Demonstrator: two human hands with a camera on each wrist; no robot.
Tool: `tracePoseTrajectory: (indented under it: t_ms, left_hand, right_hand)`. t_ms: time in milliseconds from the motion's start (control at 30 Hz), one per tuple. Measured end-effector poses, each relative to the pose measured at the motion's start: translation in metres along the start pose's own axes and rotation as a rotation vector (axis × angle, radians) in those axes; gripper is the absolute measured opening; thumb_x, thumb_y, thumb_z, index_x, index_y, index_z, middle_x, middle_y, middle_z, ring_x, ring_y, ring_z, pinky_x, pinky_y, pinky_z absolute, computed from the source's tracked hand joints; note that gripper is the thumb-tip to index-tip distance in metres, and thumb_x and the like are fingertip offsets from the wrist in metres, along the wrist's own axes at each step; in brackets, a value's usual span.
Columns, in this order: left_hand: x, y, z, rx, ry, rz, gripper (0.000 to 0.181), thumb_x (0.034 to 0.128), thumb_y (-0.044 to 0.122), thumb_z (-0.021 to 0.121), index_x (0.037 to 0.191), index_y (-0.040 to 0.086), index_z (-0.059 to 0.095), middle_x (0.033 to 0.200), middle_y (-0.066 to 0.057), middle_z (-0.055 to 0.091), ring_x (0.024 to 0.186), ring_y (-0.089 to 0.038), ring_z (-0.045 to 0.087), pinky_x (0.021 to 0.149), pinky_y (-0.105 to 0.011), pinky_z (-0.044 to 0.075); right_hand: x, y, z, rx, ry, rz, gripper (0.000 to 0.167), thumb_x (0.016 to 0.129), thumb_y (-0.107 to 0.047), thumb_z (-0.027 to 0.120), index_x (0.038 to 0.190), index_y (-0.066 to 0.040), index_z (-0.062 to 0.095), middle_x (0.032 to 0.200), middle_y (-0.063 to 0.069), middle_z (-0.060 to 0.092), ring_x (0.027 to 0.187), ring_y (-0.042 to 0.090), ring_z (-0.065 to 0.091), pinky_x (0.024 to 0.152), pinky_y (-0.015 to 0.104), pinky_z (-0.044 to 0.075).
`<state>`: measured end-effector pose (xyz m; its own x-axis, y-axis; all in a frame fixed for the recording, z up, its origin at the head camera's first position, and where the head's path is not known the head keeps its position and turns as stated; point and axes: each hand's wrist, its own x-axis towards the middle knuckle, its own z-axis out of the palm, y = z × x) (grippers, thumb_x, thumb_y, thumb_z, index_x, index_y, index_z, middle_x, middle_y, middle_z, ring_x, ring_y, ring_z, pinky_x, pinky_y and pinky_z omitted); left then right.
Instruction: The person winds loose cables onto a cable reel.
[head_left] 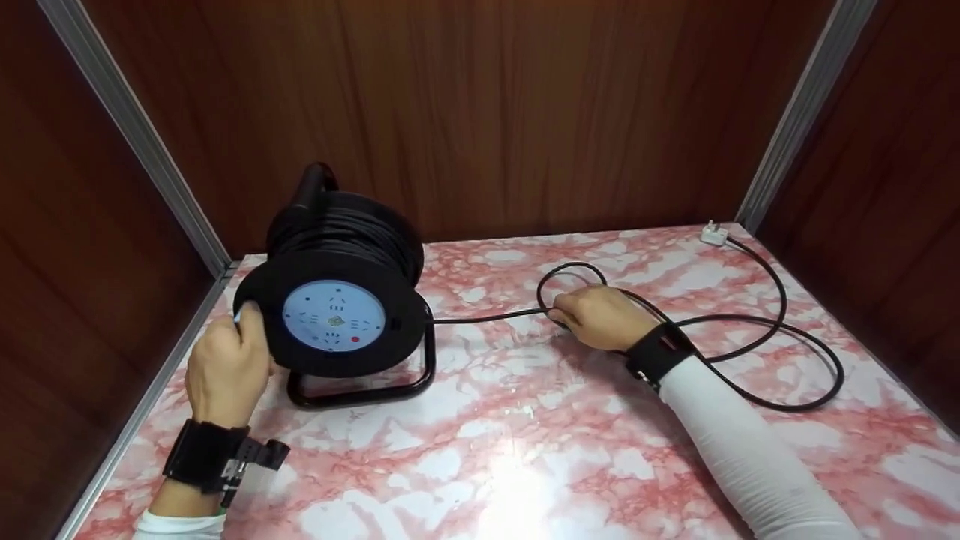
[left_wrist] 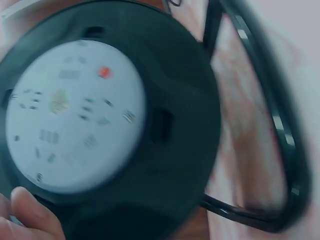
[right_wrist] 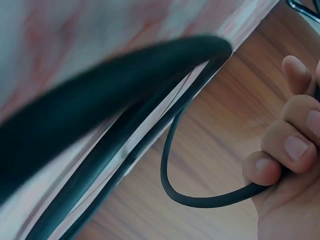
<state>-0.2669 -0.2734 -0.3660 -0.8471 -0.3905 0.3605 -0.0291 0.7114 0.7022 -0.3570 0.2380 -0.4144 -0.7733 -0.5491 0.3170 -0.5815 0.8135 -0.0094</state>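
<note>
A black cable reel [head_left: 405, 334] with a pale round socket panel [head_left: 319, 307] stands at the left. My left hand [head_left: 229, 367] grips the left edge of its disc, thumb on the front; what the other fingers hold there is hidden. In the left wrist view the fingers of the left hand [left_wrist: 32, 220] show beside the disc [left_wrist: 185, 90]. From the reel a black cable [head_left: 487, 318] runs nearly straight to my right hand [head_left: 604, 319], which pinches it above the table. The right wrist view shows the right hand [right_wrist: 292, 145] curled round the cable [right_wrist: 215, 201].
Loose cable loops [head_left: 806, 407] lie right of and behind my right hand, ending in a white plug [head_left: 714, 234] at the back right corner. The reel's tube stand [head_left: 360, 397] rests on the red-and-white table [head_left: 465, 472]. Wooden panels [head_left: 525, 112] enclose the back and sides.
</note>
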Motion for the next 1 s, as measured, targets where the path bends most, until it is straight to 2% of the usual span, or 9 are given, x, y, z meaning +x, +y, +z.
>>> tracePoseTrajectory:
  t_ms: [133, 233, 600, 700, 800, 900, 1000]
  left_hand:
    - [0.002, 0.017, -0.005, -0.02, 0.017, 0.004, 0.062, 0.1113, 0.054, 0.035, 0.08, 0.008, 0.064, 0.046, 0.006, 0.062, 0.076, -0.042, 0.072, 0.063, -0.045, 0.046]
    - [0.002, 0.028, -0.005, -0.031, 0.03, 0.002, 0.061, 0.1114, 0.055, 0.035, 0.082, 0.009, 0.064, 0.046, 0.007, 0.062, 0.076, -0.041, 0.073, 0.064, -0.045, 0.046]
    - [0.0, 0.066, 0.007, -0.123, 0.071, 0.028, 0.06, 0.1121, 0.054, 0.036, 0.085, 0.007, 0.061, 0.059, -0.006, 0.067, 0.086, -0.047, 0.071, 0.075, -0.054, 0.046]
    - [-0.003, 0.074, 0.012, -0.128, 0.088, 0.046, 0.06, 0.1128, 0.054, 0.035, 0.086, 0.005, 0.057, 0.07, -0.016, 0.067, 0.087, -0.049, 0.069, 0.075, -0.057, 0.045]
    - [-0.007, 0.08, 0.017, -0.132, 0.108, 0.08, 0.061, 0.1138, 0.053, 0.035, 0.087, 0.002, 0.054, 0.08, -0.026, 0.061, 0.088, -0.053, 0.067, 0.076, -0.06, 0.045]
    - [-0.011, 0.086, 0.021, -0.136, 0.119, 0.108, 0.06, 0.1146, 0.052, 0.034, 0.088, 0.0, 0.051, 0.082, -0.027, 0.056, 0.088, -0.054, 0.067, 0.076, -0.062, 0.046]
    - [-0.013, 0.091, 0.026, -0.128, 0.126, 0.126, 0.06, 0.1149, 0.052, 0.034, 0.088, 0.001, 0.051, 0.08, -0.028, 0.057, 0.087, -0.056, 0.067, 0.075, -0.063, 0.047]
  right_hand:
    - [0.007, -0.008, 0.003, 0.004, 0.02, -0.033, 0.031, 0.111, -0.038, 0.061, 0.089, -0.017, 0.065, 0.077, 0.001, 0.07, 0.076, 0.025, 0.072, 0.078, 0.049, 0.058]
    - [0.013, -0.014, 0.004, 0.008, 0.027, -0.05, 0.03, 0.111, -0.04, 0.061, 0.092, -0.017, 0.067, 0.079, 0.0, 0.072, 0.078, 0.026, 0.073, 0.078, 0.049, 0.058]
    - [0.024, -0.027, 0.009, -0.016, 0.066, -0.116, 0.032, 0.112, -0.038, 0.06, 0.089, -0.016, 0.063, 0.073, 0.0, 0.064, 0.069, 0.02, 0.065, 0.068, 0.043, 0.052]
    - [0.026, -0.031, 0.011, -0.002, 0.071, -0.138, 0.03, 0.111, -0.037, 0.061, 0.089, -0.016, 0.063, 0.074, 0.0, 0.065, 0.07, 0.021, 0.065, 0.068, 0.042, 0.052]
    - [0.027, -0.034, 0.013, 0.007, 0.069, -0.153, 0.029, 0.111, -0.036, 0.062, 0.09, -0.016, 0.064, 0.076, 0.001, 0.065, 0.071, 0.02, 0.065, 0.07, 0.041, 0.053]
    - [0.027, -0.035, 0.015, -0.001, 0.074, -0.165, 0.03, 0.111, -0.036, 0.061, 0.09, -0.016, 0.063, 0.077, 0.001, 0.065, 0.072, 0.021, 0.065, 0.073, 0.043, 0.054]
    - [0.027, -0.035, 0.017, -0.02, 0.092, -0.182, 0.031, 0.111, -0.036, 0.062, 0.087, -0.015, 0.062, 0.075, 0.001, 0.064, 0.071, 0.021, 0.064, 0.081, 0.045, 0.055]
